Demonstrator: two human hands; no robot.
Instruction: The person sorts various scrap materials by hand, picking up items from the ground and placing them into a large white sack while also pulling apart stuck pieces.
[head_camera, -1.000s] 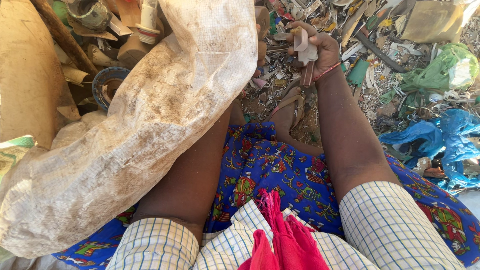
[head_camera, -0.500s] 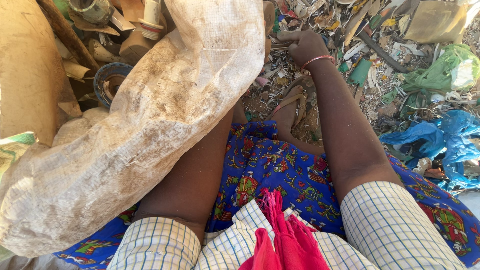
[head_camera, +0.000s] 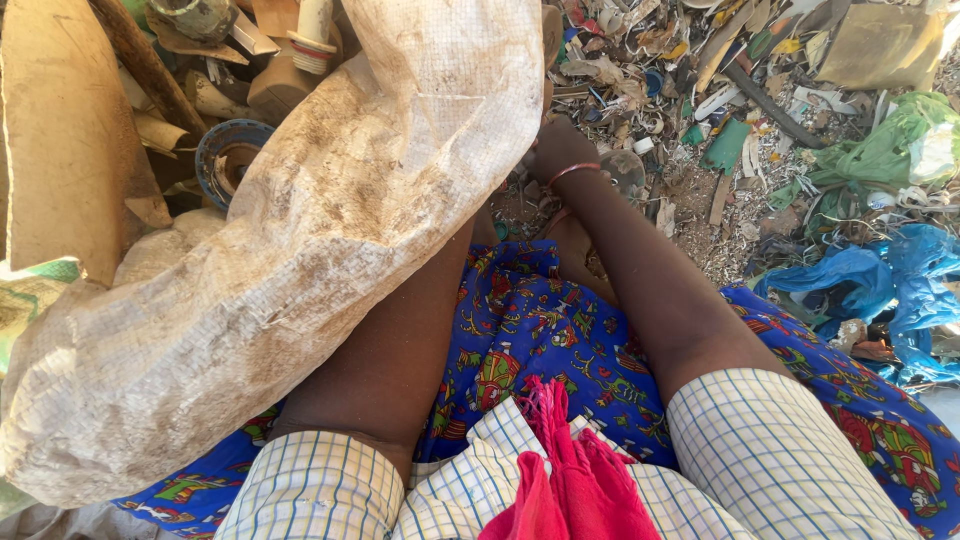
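Sacking, a large dirty white woven sack (head_camera: 300, 260), was draped from the upper middle of the view down to the lower left, over the person's left side and just beside the left forearm. The left arm was stretched forward and its hand was hidden behind the sack's upper edge, so whether that hand was clenched or spread could not be told. The right arm was extended forward across a blue patterned skirt (head_camera: 530, 330), wrist bent downward, with a thin red bangle (head_camera: 572, 172) around it. The right hand (head_camera: 560, 150) was lowered into the scrap litter (head_camera: 700, 120) on the ground, just beside the sack's edge; its fingers were turned away from the camera and buried among the fragments, so their grip could not be made out. Checked sleeves (head_camera: 770, 450) were seen at both upper arms, with a red cloth (head_camera: 560, 480) between them. Crumpled blue plastic (head_camera: 860, 280) and green plastic (head_camera: 890, 150) were lying well apart, to the right.
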